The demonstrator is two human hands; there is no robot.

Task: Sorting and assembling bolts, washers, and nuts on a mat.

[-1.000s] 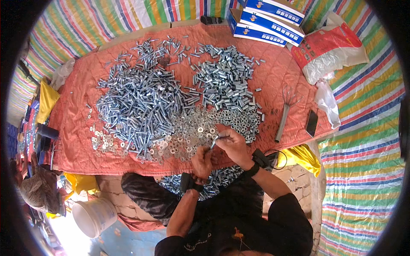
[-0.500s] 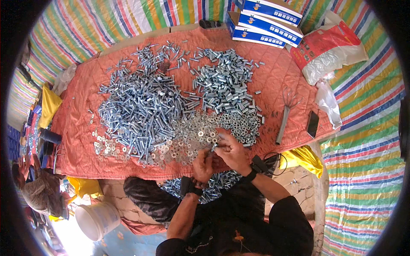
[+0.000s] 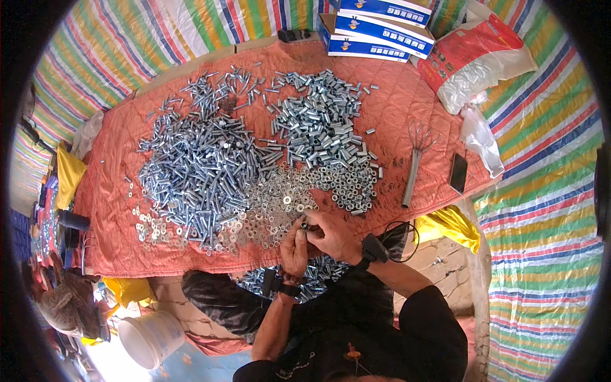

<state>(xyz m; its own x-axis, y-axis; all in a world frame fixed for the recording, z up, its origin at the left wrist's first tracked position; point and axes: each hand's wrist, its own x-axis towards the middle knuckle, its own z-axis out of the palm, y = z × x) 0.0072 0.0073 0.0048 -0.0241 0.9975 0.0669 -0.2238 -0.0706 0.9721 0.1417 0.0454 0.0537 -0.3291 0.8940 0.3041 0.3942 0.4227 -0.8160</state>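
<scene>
My left hand (image 3: 294, 252) is closed, its thumb and fingertips around a small shiny metal bolt (image 3: 304, 225). My right hand (image 3: 331, 235) pinches at the same bolt from the other side, and its fingers partly cover it. Both hands are together over the near edge of the red quilted cloth (image 3: 114, 242). Just beyond them lies a bed of flat washers (image 3: 270, 213), with a heap of hex nuts (image 3: 350, 188) to its right. A big pile of bolts (image 3: 191, 165) spreads at left, and metal sleeves (image 3: 324, 124) are heaped farther back. Below my wrists, more bolts (image 3: 318, 280) fill my lap area.
At the back stand blue-and-white boxes (image 3: 382, 35), beside a red-and-clear plastic sack (image 3: 477, 63). A metal hand rake (image 3: 412, 169) and a dark phone (image 3: 457, 173) lie at right. A white bucket (image 3: 149, 337) is on the floor at left. Striped sheeting (image 3: 541, 242) surrounds the place.
Both hands have drawn slightly nearer to me and closer together, still on the small bolt. The whole view has shifted a little.
</scene>
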